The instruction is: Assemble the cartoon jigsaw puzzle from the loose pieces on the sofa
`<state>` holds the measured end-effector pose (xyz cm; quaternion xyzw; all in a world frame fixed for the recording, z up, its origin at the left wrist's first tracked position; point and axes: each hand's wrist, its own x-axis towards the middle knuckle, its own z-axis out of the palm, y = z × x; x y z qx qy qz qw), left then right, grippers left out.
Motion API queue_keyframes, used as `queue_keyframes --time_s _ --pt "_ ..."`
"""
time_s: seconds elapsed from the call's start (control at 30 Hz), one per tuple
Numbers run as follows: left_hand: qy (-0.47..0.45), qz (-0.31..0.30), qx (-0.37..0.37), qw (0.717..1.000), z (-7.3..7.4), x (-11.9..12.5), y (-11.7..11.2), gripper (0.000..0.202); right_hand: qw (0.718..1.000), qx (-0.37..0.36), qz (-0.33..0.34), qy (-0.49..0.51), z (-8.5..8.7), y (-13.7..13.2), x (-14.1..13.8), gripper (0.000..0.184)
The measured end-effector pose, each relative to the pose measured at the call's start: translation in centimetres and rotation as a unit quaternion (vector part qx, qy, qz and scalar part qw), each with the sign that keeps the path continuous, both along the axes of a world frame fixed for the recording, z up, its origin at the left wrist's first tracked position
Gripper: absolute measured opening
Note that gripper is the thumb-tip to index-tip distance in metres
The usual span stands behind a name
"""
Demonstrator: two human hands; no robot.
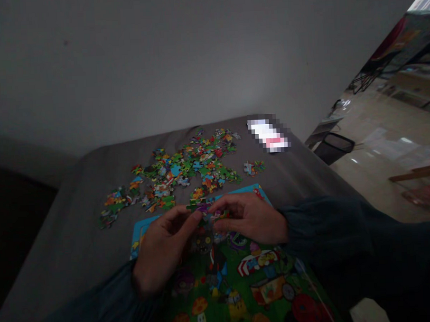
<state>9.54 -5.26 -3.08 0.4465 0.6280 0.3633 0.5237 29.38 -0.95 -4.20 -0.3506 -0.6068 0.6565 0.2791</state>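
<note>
Near the far edge of the picture board [237, 191], the left hand [161, 244] pinches puzzle pieces [203, 207]; the right hand [251, 218] adjoins, grip unclear. Level support should suit them.

You can read no text, brand or number with certainty here. On your green picture board [225, 274], the purple round emblem [239, 240] seems to carry lettering, too dim for you to make out; the bright device [267, 134] shows you only coarse blocks.
</note>
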Motion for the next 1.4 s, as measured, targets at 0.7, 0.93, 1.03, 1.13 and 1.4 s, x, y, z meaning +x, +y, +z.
queue_keyframes --time_s 0.7,0.93,1.03,1.13,1.4 --pt "0.181 -0.083 0.343 0.918 -0.1 0.3 -1.0 0.002 0.945 0.306 0.008 -0.110 0.8 -0.3 0.3 0.006" --pt "0.249 -0.149 0.397 0.871 0.4 -0.2 -1.0 0.006 0.932 0.341 0.045 -0.114 0.6 -0.6 0.4 0.009" --pt "0.256 -0.162 0.401 0.864 0.5 -0.3 -1.0 0.007 0.925 0.357 0.047 -0.125 0.4 -0.5 0.5 0.009" --pt "0.268 -0.171 0.422 0.849 0.4 -0.5 -1.1 0.007 0.909 0.393 0.050 -0.132 0.1 -0.4 0.7 0.010" --pt "0.301 -0.171 0.433 0.832 0.6 -0.6 -1.0 0.010 0.892 0.421 0.055 -0.153 -0.1 -0.4 0.8 0.010"
